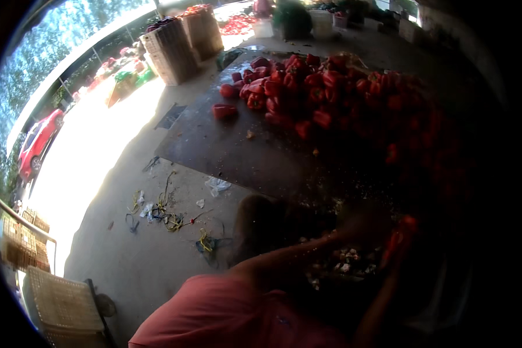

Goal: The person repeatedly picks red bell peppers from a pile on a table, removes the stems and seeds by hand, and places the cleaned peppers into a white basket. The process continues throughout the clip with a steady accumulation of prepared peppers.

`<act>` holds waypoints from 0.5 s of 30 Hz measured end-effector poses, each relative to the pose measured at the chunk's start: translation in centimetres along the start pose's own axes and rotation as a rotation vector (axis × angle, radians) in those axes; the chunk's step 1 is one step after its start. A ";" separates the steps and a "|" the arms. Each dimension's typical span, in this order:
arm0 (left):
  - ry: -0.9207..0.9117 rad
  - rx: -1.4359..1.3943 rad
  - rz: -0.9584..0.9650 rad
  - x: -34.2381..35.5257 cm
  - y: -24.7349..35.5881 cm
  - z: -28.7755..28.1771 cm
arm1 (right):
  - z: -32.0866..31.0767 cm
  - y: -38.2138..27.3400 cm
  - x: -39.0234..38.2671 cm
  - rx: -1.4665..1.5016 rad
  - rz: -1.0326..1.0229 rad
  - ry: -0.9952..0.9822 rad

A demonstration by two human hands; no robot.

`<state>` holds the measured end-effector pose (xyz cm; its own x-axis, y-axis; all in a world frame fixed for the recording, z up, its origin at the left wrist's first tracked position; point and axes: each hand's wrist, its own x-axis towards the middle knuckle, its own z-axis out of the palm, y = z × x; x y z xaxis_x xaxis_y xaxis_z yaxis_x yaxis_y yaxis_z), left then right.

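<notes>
Concrete floor (119,249), hard sun at left, deep shade at right where the work is. Right hand (390,262) looks closed round a red pepper (401,232); finger detail lost in the dark. Left hand (362,222) is just beside it, a dark blur: can't tell if open or closed, or whether it touches the pepper. Pepper is on this side of the worktop (206,148), well apart from the main heap.

Handling, my guess: light, hollow, firm wall, but it'll crack or bruise under a hard pinch. Skin is likely smooth, slick if wet. Best hold: whole palm round the sides near the shoulders, fingers spread, no fingertip digging.

Around: pale scraps (345,267) under and between the forearms, container not readable. Heap (307,81) of red peppers covers the far and right part of the worktop, fading to black at right. Loose pepper (224,112) on its side at the heap's left end.

Further out: twine (173,222) and a plastic scrap (217,185) on the floor left, trip risk only. Crates (169,52) stacked beyond the worktop.

Main obstacles: poor light, plus left forearm crossing over the scraps.
</notes>
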<state>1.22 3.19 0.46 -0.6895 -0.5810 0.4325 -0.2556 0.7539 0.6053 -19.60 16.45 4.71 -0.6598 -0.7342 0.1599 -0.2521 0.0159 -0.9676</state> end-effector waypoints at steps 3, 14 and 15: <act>0.097 0.256 0.215 3.3 -2.1 -2.4 | -6.5 0.1 1.9 -0.190 -0.045 0.145; -0.013 0.335 -0.354 24.2 -19.4 -2.6 | -11.8 1.0 0.3 -0.664 0.157 0.247; -0.008 0.307 -0.204 25.9 -17.3 0.1 | -10.8 1.1 1.0 -0.595 0.184 0.218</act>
<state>-12.27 -24.85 1.14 -0.6084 -0.7274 0.3175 -0.5790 0.6804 0.4493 -28.20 23.10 5.90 -0.8420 -0.5303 0.0984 -0.4283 0.5465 -0.7196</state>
